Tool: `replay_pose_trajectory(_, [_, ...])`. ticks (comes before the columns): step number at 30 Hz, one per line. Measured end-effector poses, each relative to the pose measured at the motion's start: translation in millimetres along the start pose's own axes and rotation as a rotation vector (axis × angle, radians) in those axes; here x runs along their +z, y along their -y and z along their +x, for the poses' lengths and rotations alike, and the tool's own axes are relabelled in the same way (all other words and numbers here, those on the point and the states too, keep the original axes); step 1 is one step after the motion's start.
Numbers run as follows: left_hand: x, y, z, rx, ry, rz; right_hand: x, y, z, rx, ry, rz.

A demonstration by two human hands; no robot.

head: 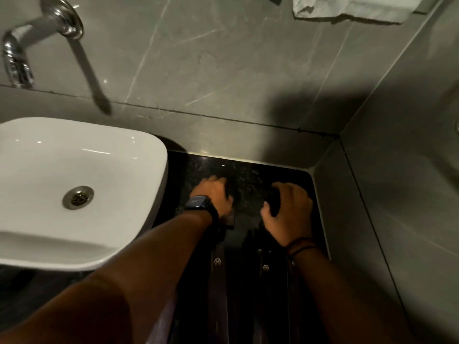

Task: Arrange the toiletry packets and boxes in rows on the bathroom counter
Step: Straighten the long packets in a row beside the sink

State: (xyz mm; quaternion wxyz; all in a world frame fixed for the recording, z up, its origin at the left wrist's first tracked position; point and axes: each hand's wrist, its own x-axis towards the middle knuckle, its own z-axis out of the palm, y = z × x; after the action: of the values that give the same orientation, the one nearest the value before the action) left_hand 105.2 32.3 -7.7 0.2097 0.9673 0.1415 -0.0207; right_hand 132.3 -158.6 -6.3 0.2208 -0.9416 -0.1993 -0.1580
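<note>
Your left hand [215,194] presses flat on a dark packet [229,219]; your right hand [289,214] grips a black box [273,204]. Speckled black counter [248,175], glossy white basin [74,182] at left.

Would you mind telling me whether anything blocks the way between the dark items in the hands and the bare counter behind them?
Nothing visible does. The left hand and right hand each rest on a dark item, and the black counter beyond them up to the wall looks bare.

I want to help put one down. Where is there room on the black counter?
Bare counter lies beyond both hands, up to the back wall, and between the left hand and right hand. Nearer the person it is crowded with dark packets. The sink fills the left.
</note>
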Motion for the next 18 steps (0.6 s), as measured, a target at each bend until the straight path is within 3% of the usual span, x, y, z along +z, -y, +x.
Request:
replay_pose_trajectory(7, [-11.1, 40.0, -6.8, -0.077, 0.342, 0.469, 45.2, 49.0, -3.2, -0.262, 0.643, -0.124])
replay_pose_trajectory(13, [2.9, 47.9, -4.0, -0.067, 0.371, 0.505, 75.1, 52.0, 2.3, -0.131, 0.811, -0.195])
replay_pose_trajectory(18, [6.0, 49.7, 1.0, -0.046, 0.376, 0.496, 87.0, 43.2, 5.9, -0.092, 0.832, -0.2])
